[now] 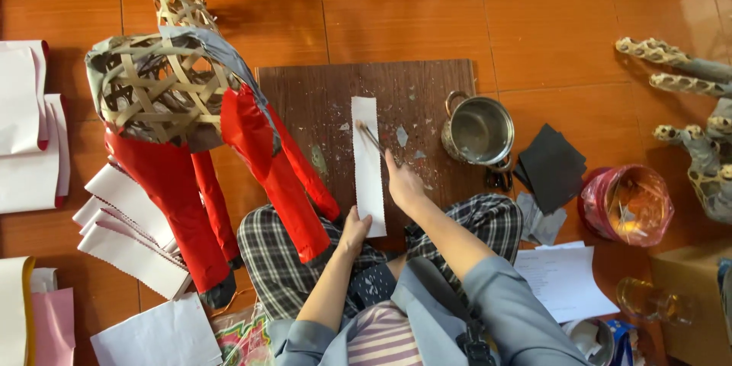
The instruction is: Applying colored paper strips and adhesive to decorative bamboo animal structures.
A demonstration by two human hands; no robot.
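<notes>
Two hands, head view: both work on one white paper strip (368, 168) lying lengthwise on a dark wooden board (427, 84) on the orange tiled floor (549, 8).
Right hand (402, 181): closed around a thin brush (371, 137), whose tip rests on the upper part of the strip; forearm reaches forward from a grey sleeve.
Left hand (353, 229): fingers narrowed, pinching the strip's near end just at the board's near edge, above the person's checked trousers.
Pot: small steel pot (479, 131) stands on the board's right edge, near the brush hand.
Black sheets: stack of dark squares (551, 164) just right of the pot, on the floor.
Red bag: pink-red plastic bag (627, 204) with its mouth open, further right.
Printed sheet: white page (564, 280) on the floor beside the right elbow.
Animal frame: woven bamboo figure (156, 88) left of the board, its legs (171, 198) wrapped in red paper.
Paper stacks: white sheets with red edges (30, 130) at far left; white serrated strips (126, 232) fanned by the red legs.
</notes>
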